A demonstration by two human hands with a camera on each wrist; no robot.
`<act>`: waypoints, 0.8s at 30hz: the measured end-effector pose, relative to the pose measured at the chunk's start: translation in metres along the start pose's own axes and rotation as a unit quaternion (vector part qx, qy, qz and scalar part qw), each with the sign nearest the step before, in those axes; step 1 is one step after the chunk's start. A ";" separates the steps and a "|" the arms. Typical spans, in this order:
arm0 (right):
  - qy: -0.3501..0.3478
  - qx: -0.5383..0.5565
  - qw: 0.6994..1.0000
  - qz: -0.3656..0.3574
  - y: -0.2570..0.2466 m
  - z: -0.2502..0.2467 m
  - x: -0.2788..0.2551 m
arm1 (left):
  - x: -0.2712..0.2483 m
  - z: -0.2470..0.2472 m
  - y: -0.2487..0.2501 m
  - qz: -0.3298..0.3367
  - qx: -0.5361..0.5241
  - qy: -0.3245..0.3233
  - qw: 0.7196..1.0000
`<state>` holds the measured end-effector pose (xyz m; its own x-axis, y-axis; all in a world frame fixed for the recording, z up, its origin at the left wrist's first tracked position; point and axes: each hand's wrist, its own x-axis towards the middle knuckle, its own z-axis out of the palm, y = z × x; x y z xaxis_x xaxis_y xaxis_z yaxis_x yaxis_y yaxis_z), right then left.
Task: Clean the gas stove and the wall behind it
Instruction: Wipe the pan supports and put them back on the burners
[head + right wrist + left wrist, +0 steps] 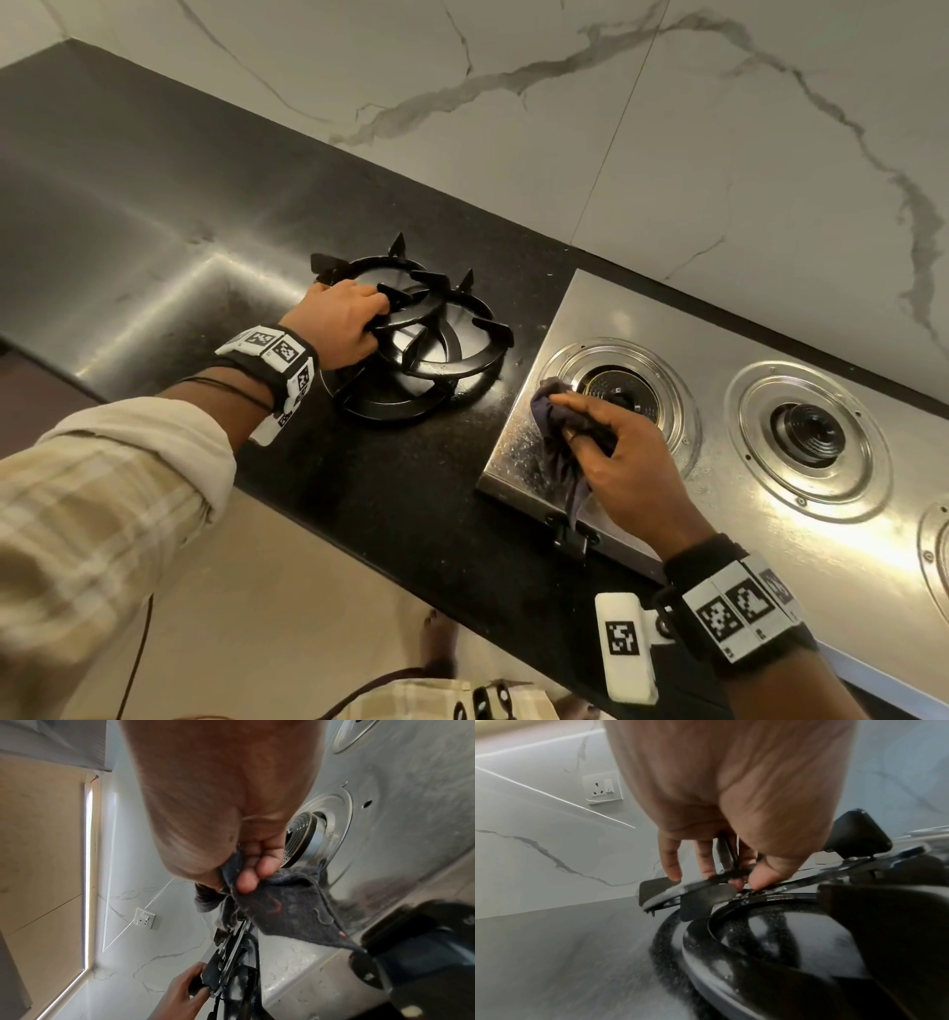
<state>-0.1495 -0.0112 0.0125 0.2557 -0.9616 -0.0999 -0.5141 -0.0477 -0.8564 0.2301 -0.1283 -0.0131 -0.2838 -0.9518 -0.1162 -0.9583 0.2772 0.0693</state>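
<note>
Left hand point(343, 322) grips the top one of the stacked pot stands point(421, 334) lying flat on the dark desk point(154, 205), just left of the stove point(729, 329). Right hand point(624, 462) holds a bunched dark cloth point(557, 426) on the stove's left end, touching the burner point(619, 393) rim. Stove's long axis runs rightward from this hand, along the wall point(667, 128). Bare desk lies left of the left hand.

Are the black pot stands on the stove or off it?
Off. The pot stands lie stacked on the black counter, left hand gripping one; burners are bare.
</note>
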 end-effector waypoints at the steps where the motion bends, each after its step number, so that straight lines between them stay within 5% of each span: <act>1: 0.000 0.005 1.000 -0.002 -0.001 0.001 0.001 | 0.000 -0.002 0.000 -0.003 -0.003 0.023 1.000; 8: 0.042 0.031 0.999 0.002 -0.006 0.000 0.012 | 0.014 -0.036 -0.009 0.010 -0.097 0.142 0.985; 17: 0.117 0.069 0.988 -0.075 -0.050 -0.007 0.046 | 0.020 -0.110 -0.020 -0.090 -0.179 0.360 0.911; 20: 0.119 0.092 0.982 -0.115 -0.075 -0.009 0.055 | 0.013 -0.129 -0.009 -0.091 -0.210 0.391 0.891; 24: 0.131 0.136 0.970 -0.152 -0.109 -0.022 0.065 | -0.006 -0.140 0.028 -0.023 -0.207 0.380 0.901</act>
<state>-0.0946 -0.0747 0.1108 0.1268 -0.9518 0.2793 -0.2038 -0.3006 -0.9317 0.2094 -0.1329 0.1280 0.0110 -0.8192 0.5734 -0.8291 0.3131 0.4633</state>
